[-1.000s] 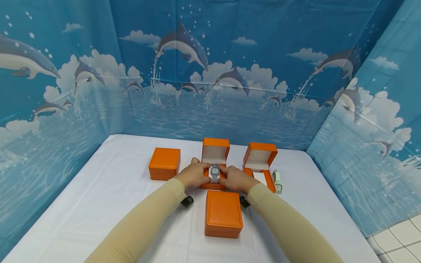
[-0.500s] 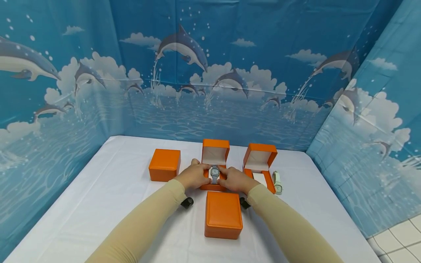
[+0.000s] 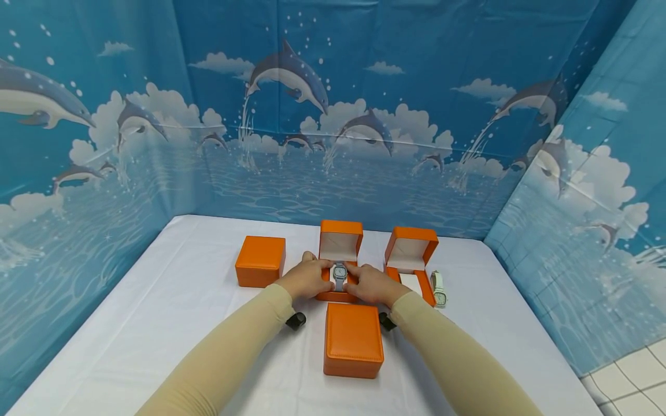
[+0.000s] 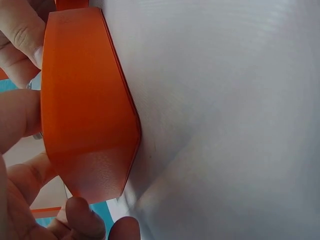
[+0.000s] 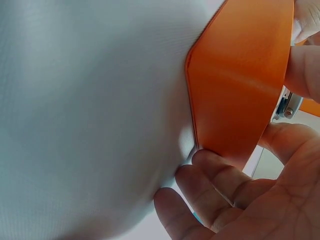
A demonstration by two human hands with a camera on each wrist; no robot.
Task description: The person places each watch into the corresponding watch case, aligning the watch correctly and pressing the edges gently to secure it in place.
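A wristwatch (image 3: 340, 272) with a grey-blue strap sits upright on a pale cushion in the middle orange box (image 3: 337, 297), whose lid stands up behind it. My left hand (image 3: 304, 278) holds the watch's left side between thumb and index finger. From the right, thumb and index finger of my right hand (image 3: 373, 283) hold its other side. Both wrist views show thumbs and index fingers reaching over the rim of this box (image 4: 85, 85). The other fingers of the right hand lie near the box's outer wall (image 5: 240, 75). Fingers and box wall hide most of the watch there.
Nearer stands a closed orange box (image 3: 354, 338), between my forearms; another closed box (image 3: 261, 260) is at the left. An opened box (image 3: 413, 242) with a white cushion stands at the right, beside a pale green watch (image 3: 439, 289). A white cloth (image 3: 166, 289) covers the table.
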